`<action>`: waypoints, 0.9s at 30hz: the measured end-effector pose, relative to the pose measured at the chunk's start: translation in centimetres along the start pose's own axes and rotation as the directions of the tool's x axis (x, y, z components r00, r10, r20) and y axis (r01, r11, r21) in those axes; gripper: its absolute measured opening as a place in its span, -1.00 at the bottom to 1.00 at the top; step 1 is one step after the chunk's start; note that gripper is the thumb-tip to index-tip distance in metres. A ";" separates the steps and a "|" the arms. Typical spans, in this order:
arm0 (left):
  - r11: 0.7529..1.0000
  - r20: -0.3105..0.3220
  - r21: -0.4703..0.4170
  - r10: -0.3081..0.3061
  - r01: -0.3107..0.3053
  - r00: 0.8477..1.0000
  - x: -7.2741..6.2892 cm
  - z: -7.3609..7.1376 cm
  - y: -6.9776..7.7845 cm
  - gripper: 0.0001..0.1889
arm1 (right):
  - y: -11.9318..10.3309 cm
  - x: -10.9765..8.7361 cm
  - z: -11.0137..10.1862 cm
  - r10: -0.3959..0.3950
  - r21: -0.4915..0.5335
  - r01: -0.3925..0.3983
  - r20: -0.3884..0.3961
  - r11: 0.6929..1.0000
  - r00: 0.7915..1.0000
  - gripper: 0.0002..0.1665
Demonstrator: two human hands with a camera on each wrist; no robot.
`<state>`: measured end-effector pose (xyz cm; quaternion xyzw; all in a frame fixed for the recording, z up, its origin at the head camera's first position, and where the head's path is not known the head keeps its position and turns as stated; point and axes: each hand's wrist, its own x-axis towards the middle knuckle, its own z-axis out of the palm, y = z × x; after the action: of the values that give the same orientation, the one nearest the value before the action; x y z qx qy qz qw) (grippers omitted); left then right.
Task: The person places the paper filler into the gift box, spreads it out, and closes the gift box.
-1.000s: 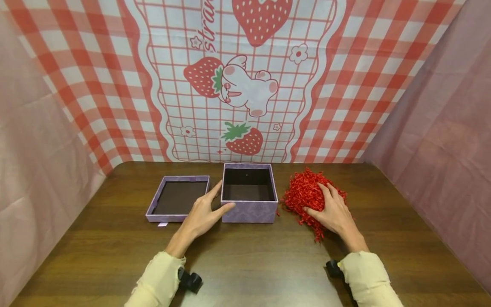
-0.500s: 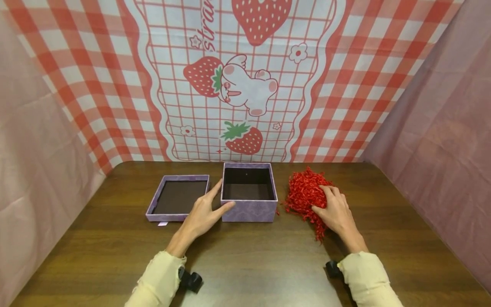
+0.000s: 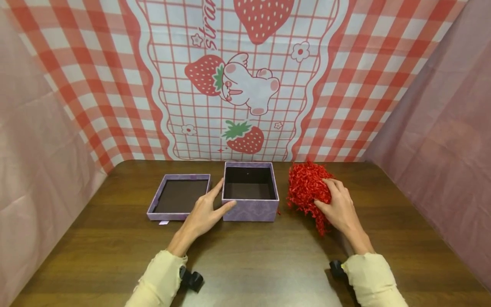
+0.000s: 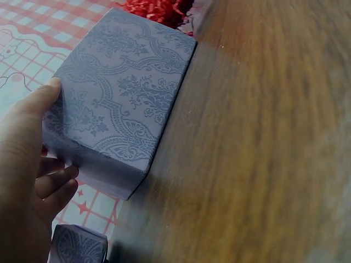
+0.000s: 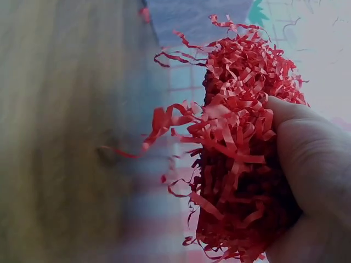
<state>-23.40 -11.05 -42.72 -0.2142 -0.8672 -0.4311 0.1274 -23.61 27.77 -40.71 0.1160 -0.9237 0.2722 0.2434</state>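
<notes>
An uncovered purple patterned box with a dark inside stands mid-table. My left hand holds its near left corner, thumb on the front face and fingers along the left side. The left wrist view shows that thumb at the edge of the box. To the right, my right hand grips a bundle of red shredded paper. In the right wrist view the thumb presses into the shredded paper, and loose strands stick out; the other fingers are hidden behind it.
The purple box lid lies inside-up left of the box, a small pale tab at its front edge. A red paper scrap lies beside the box. A strawberry-print cloth hangs behind the wooden table.
My right hand has closed in on the shredded paper, and the bundle has been gathered tighter and raised slightly. The left hand keeps its place on the box.
</notes>
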 end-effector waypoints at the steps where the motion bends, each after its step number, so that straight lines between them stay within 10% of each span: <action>1: 1.000 0.002 0.000 -0.001 0.001 1.000 0.0 0.0 0.0 -0.14 | -0.2 0.1 -0.1 -0.011 0.004 0.011 -0.006 1.000 1.000 -0.24; 27: 1.000 -0.011 0.001 0.005 -0.005 1.000 0.0 0.0 -0.1 -0.17 | -7.1 3.6 -0.4 -0.179 0.080 0.176 0.031 0.981 0.983 -0.21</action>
<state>-23.51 -11.11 -42.80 -0.2139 -0.8661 -0.4317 0.1334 -24.11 21.89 -35.39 0.2124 -0.9030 0.2825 0.2443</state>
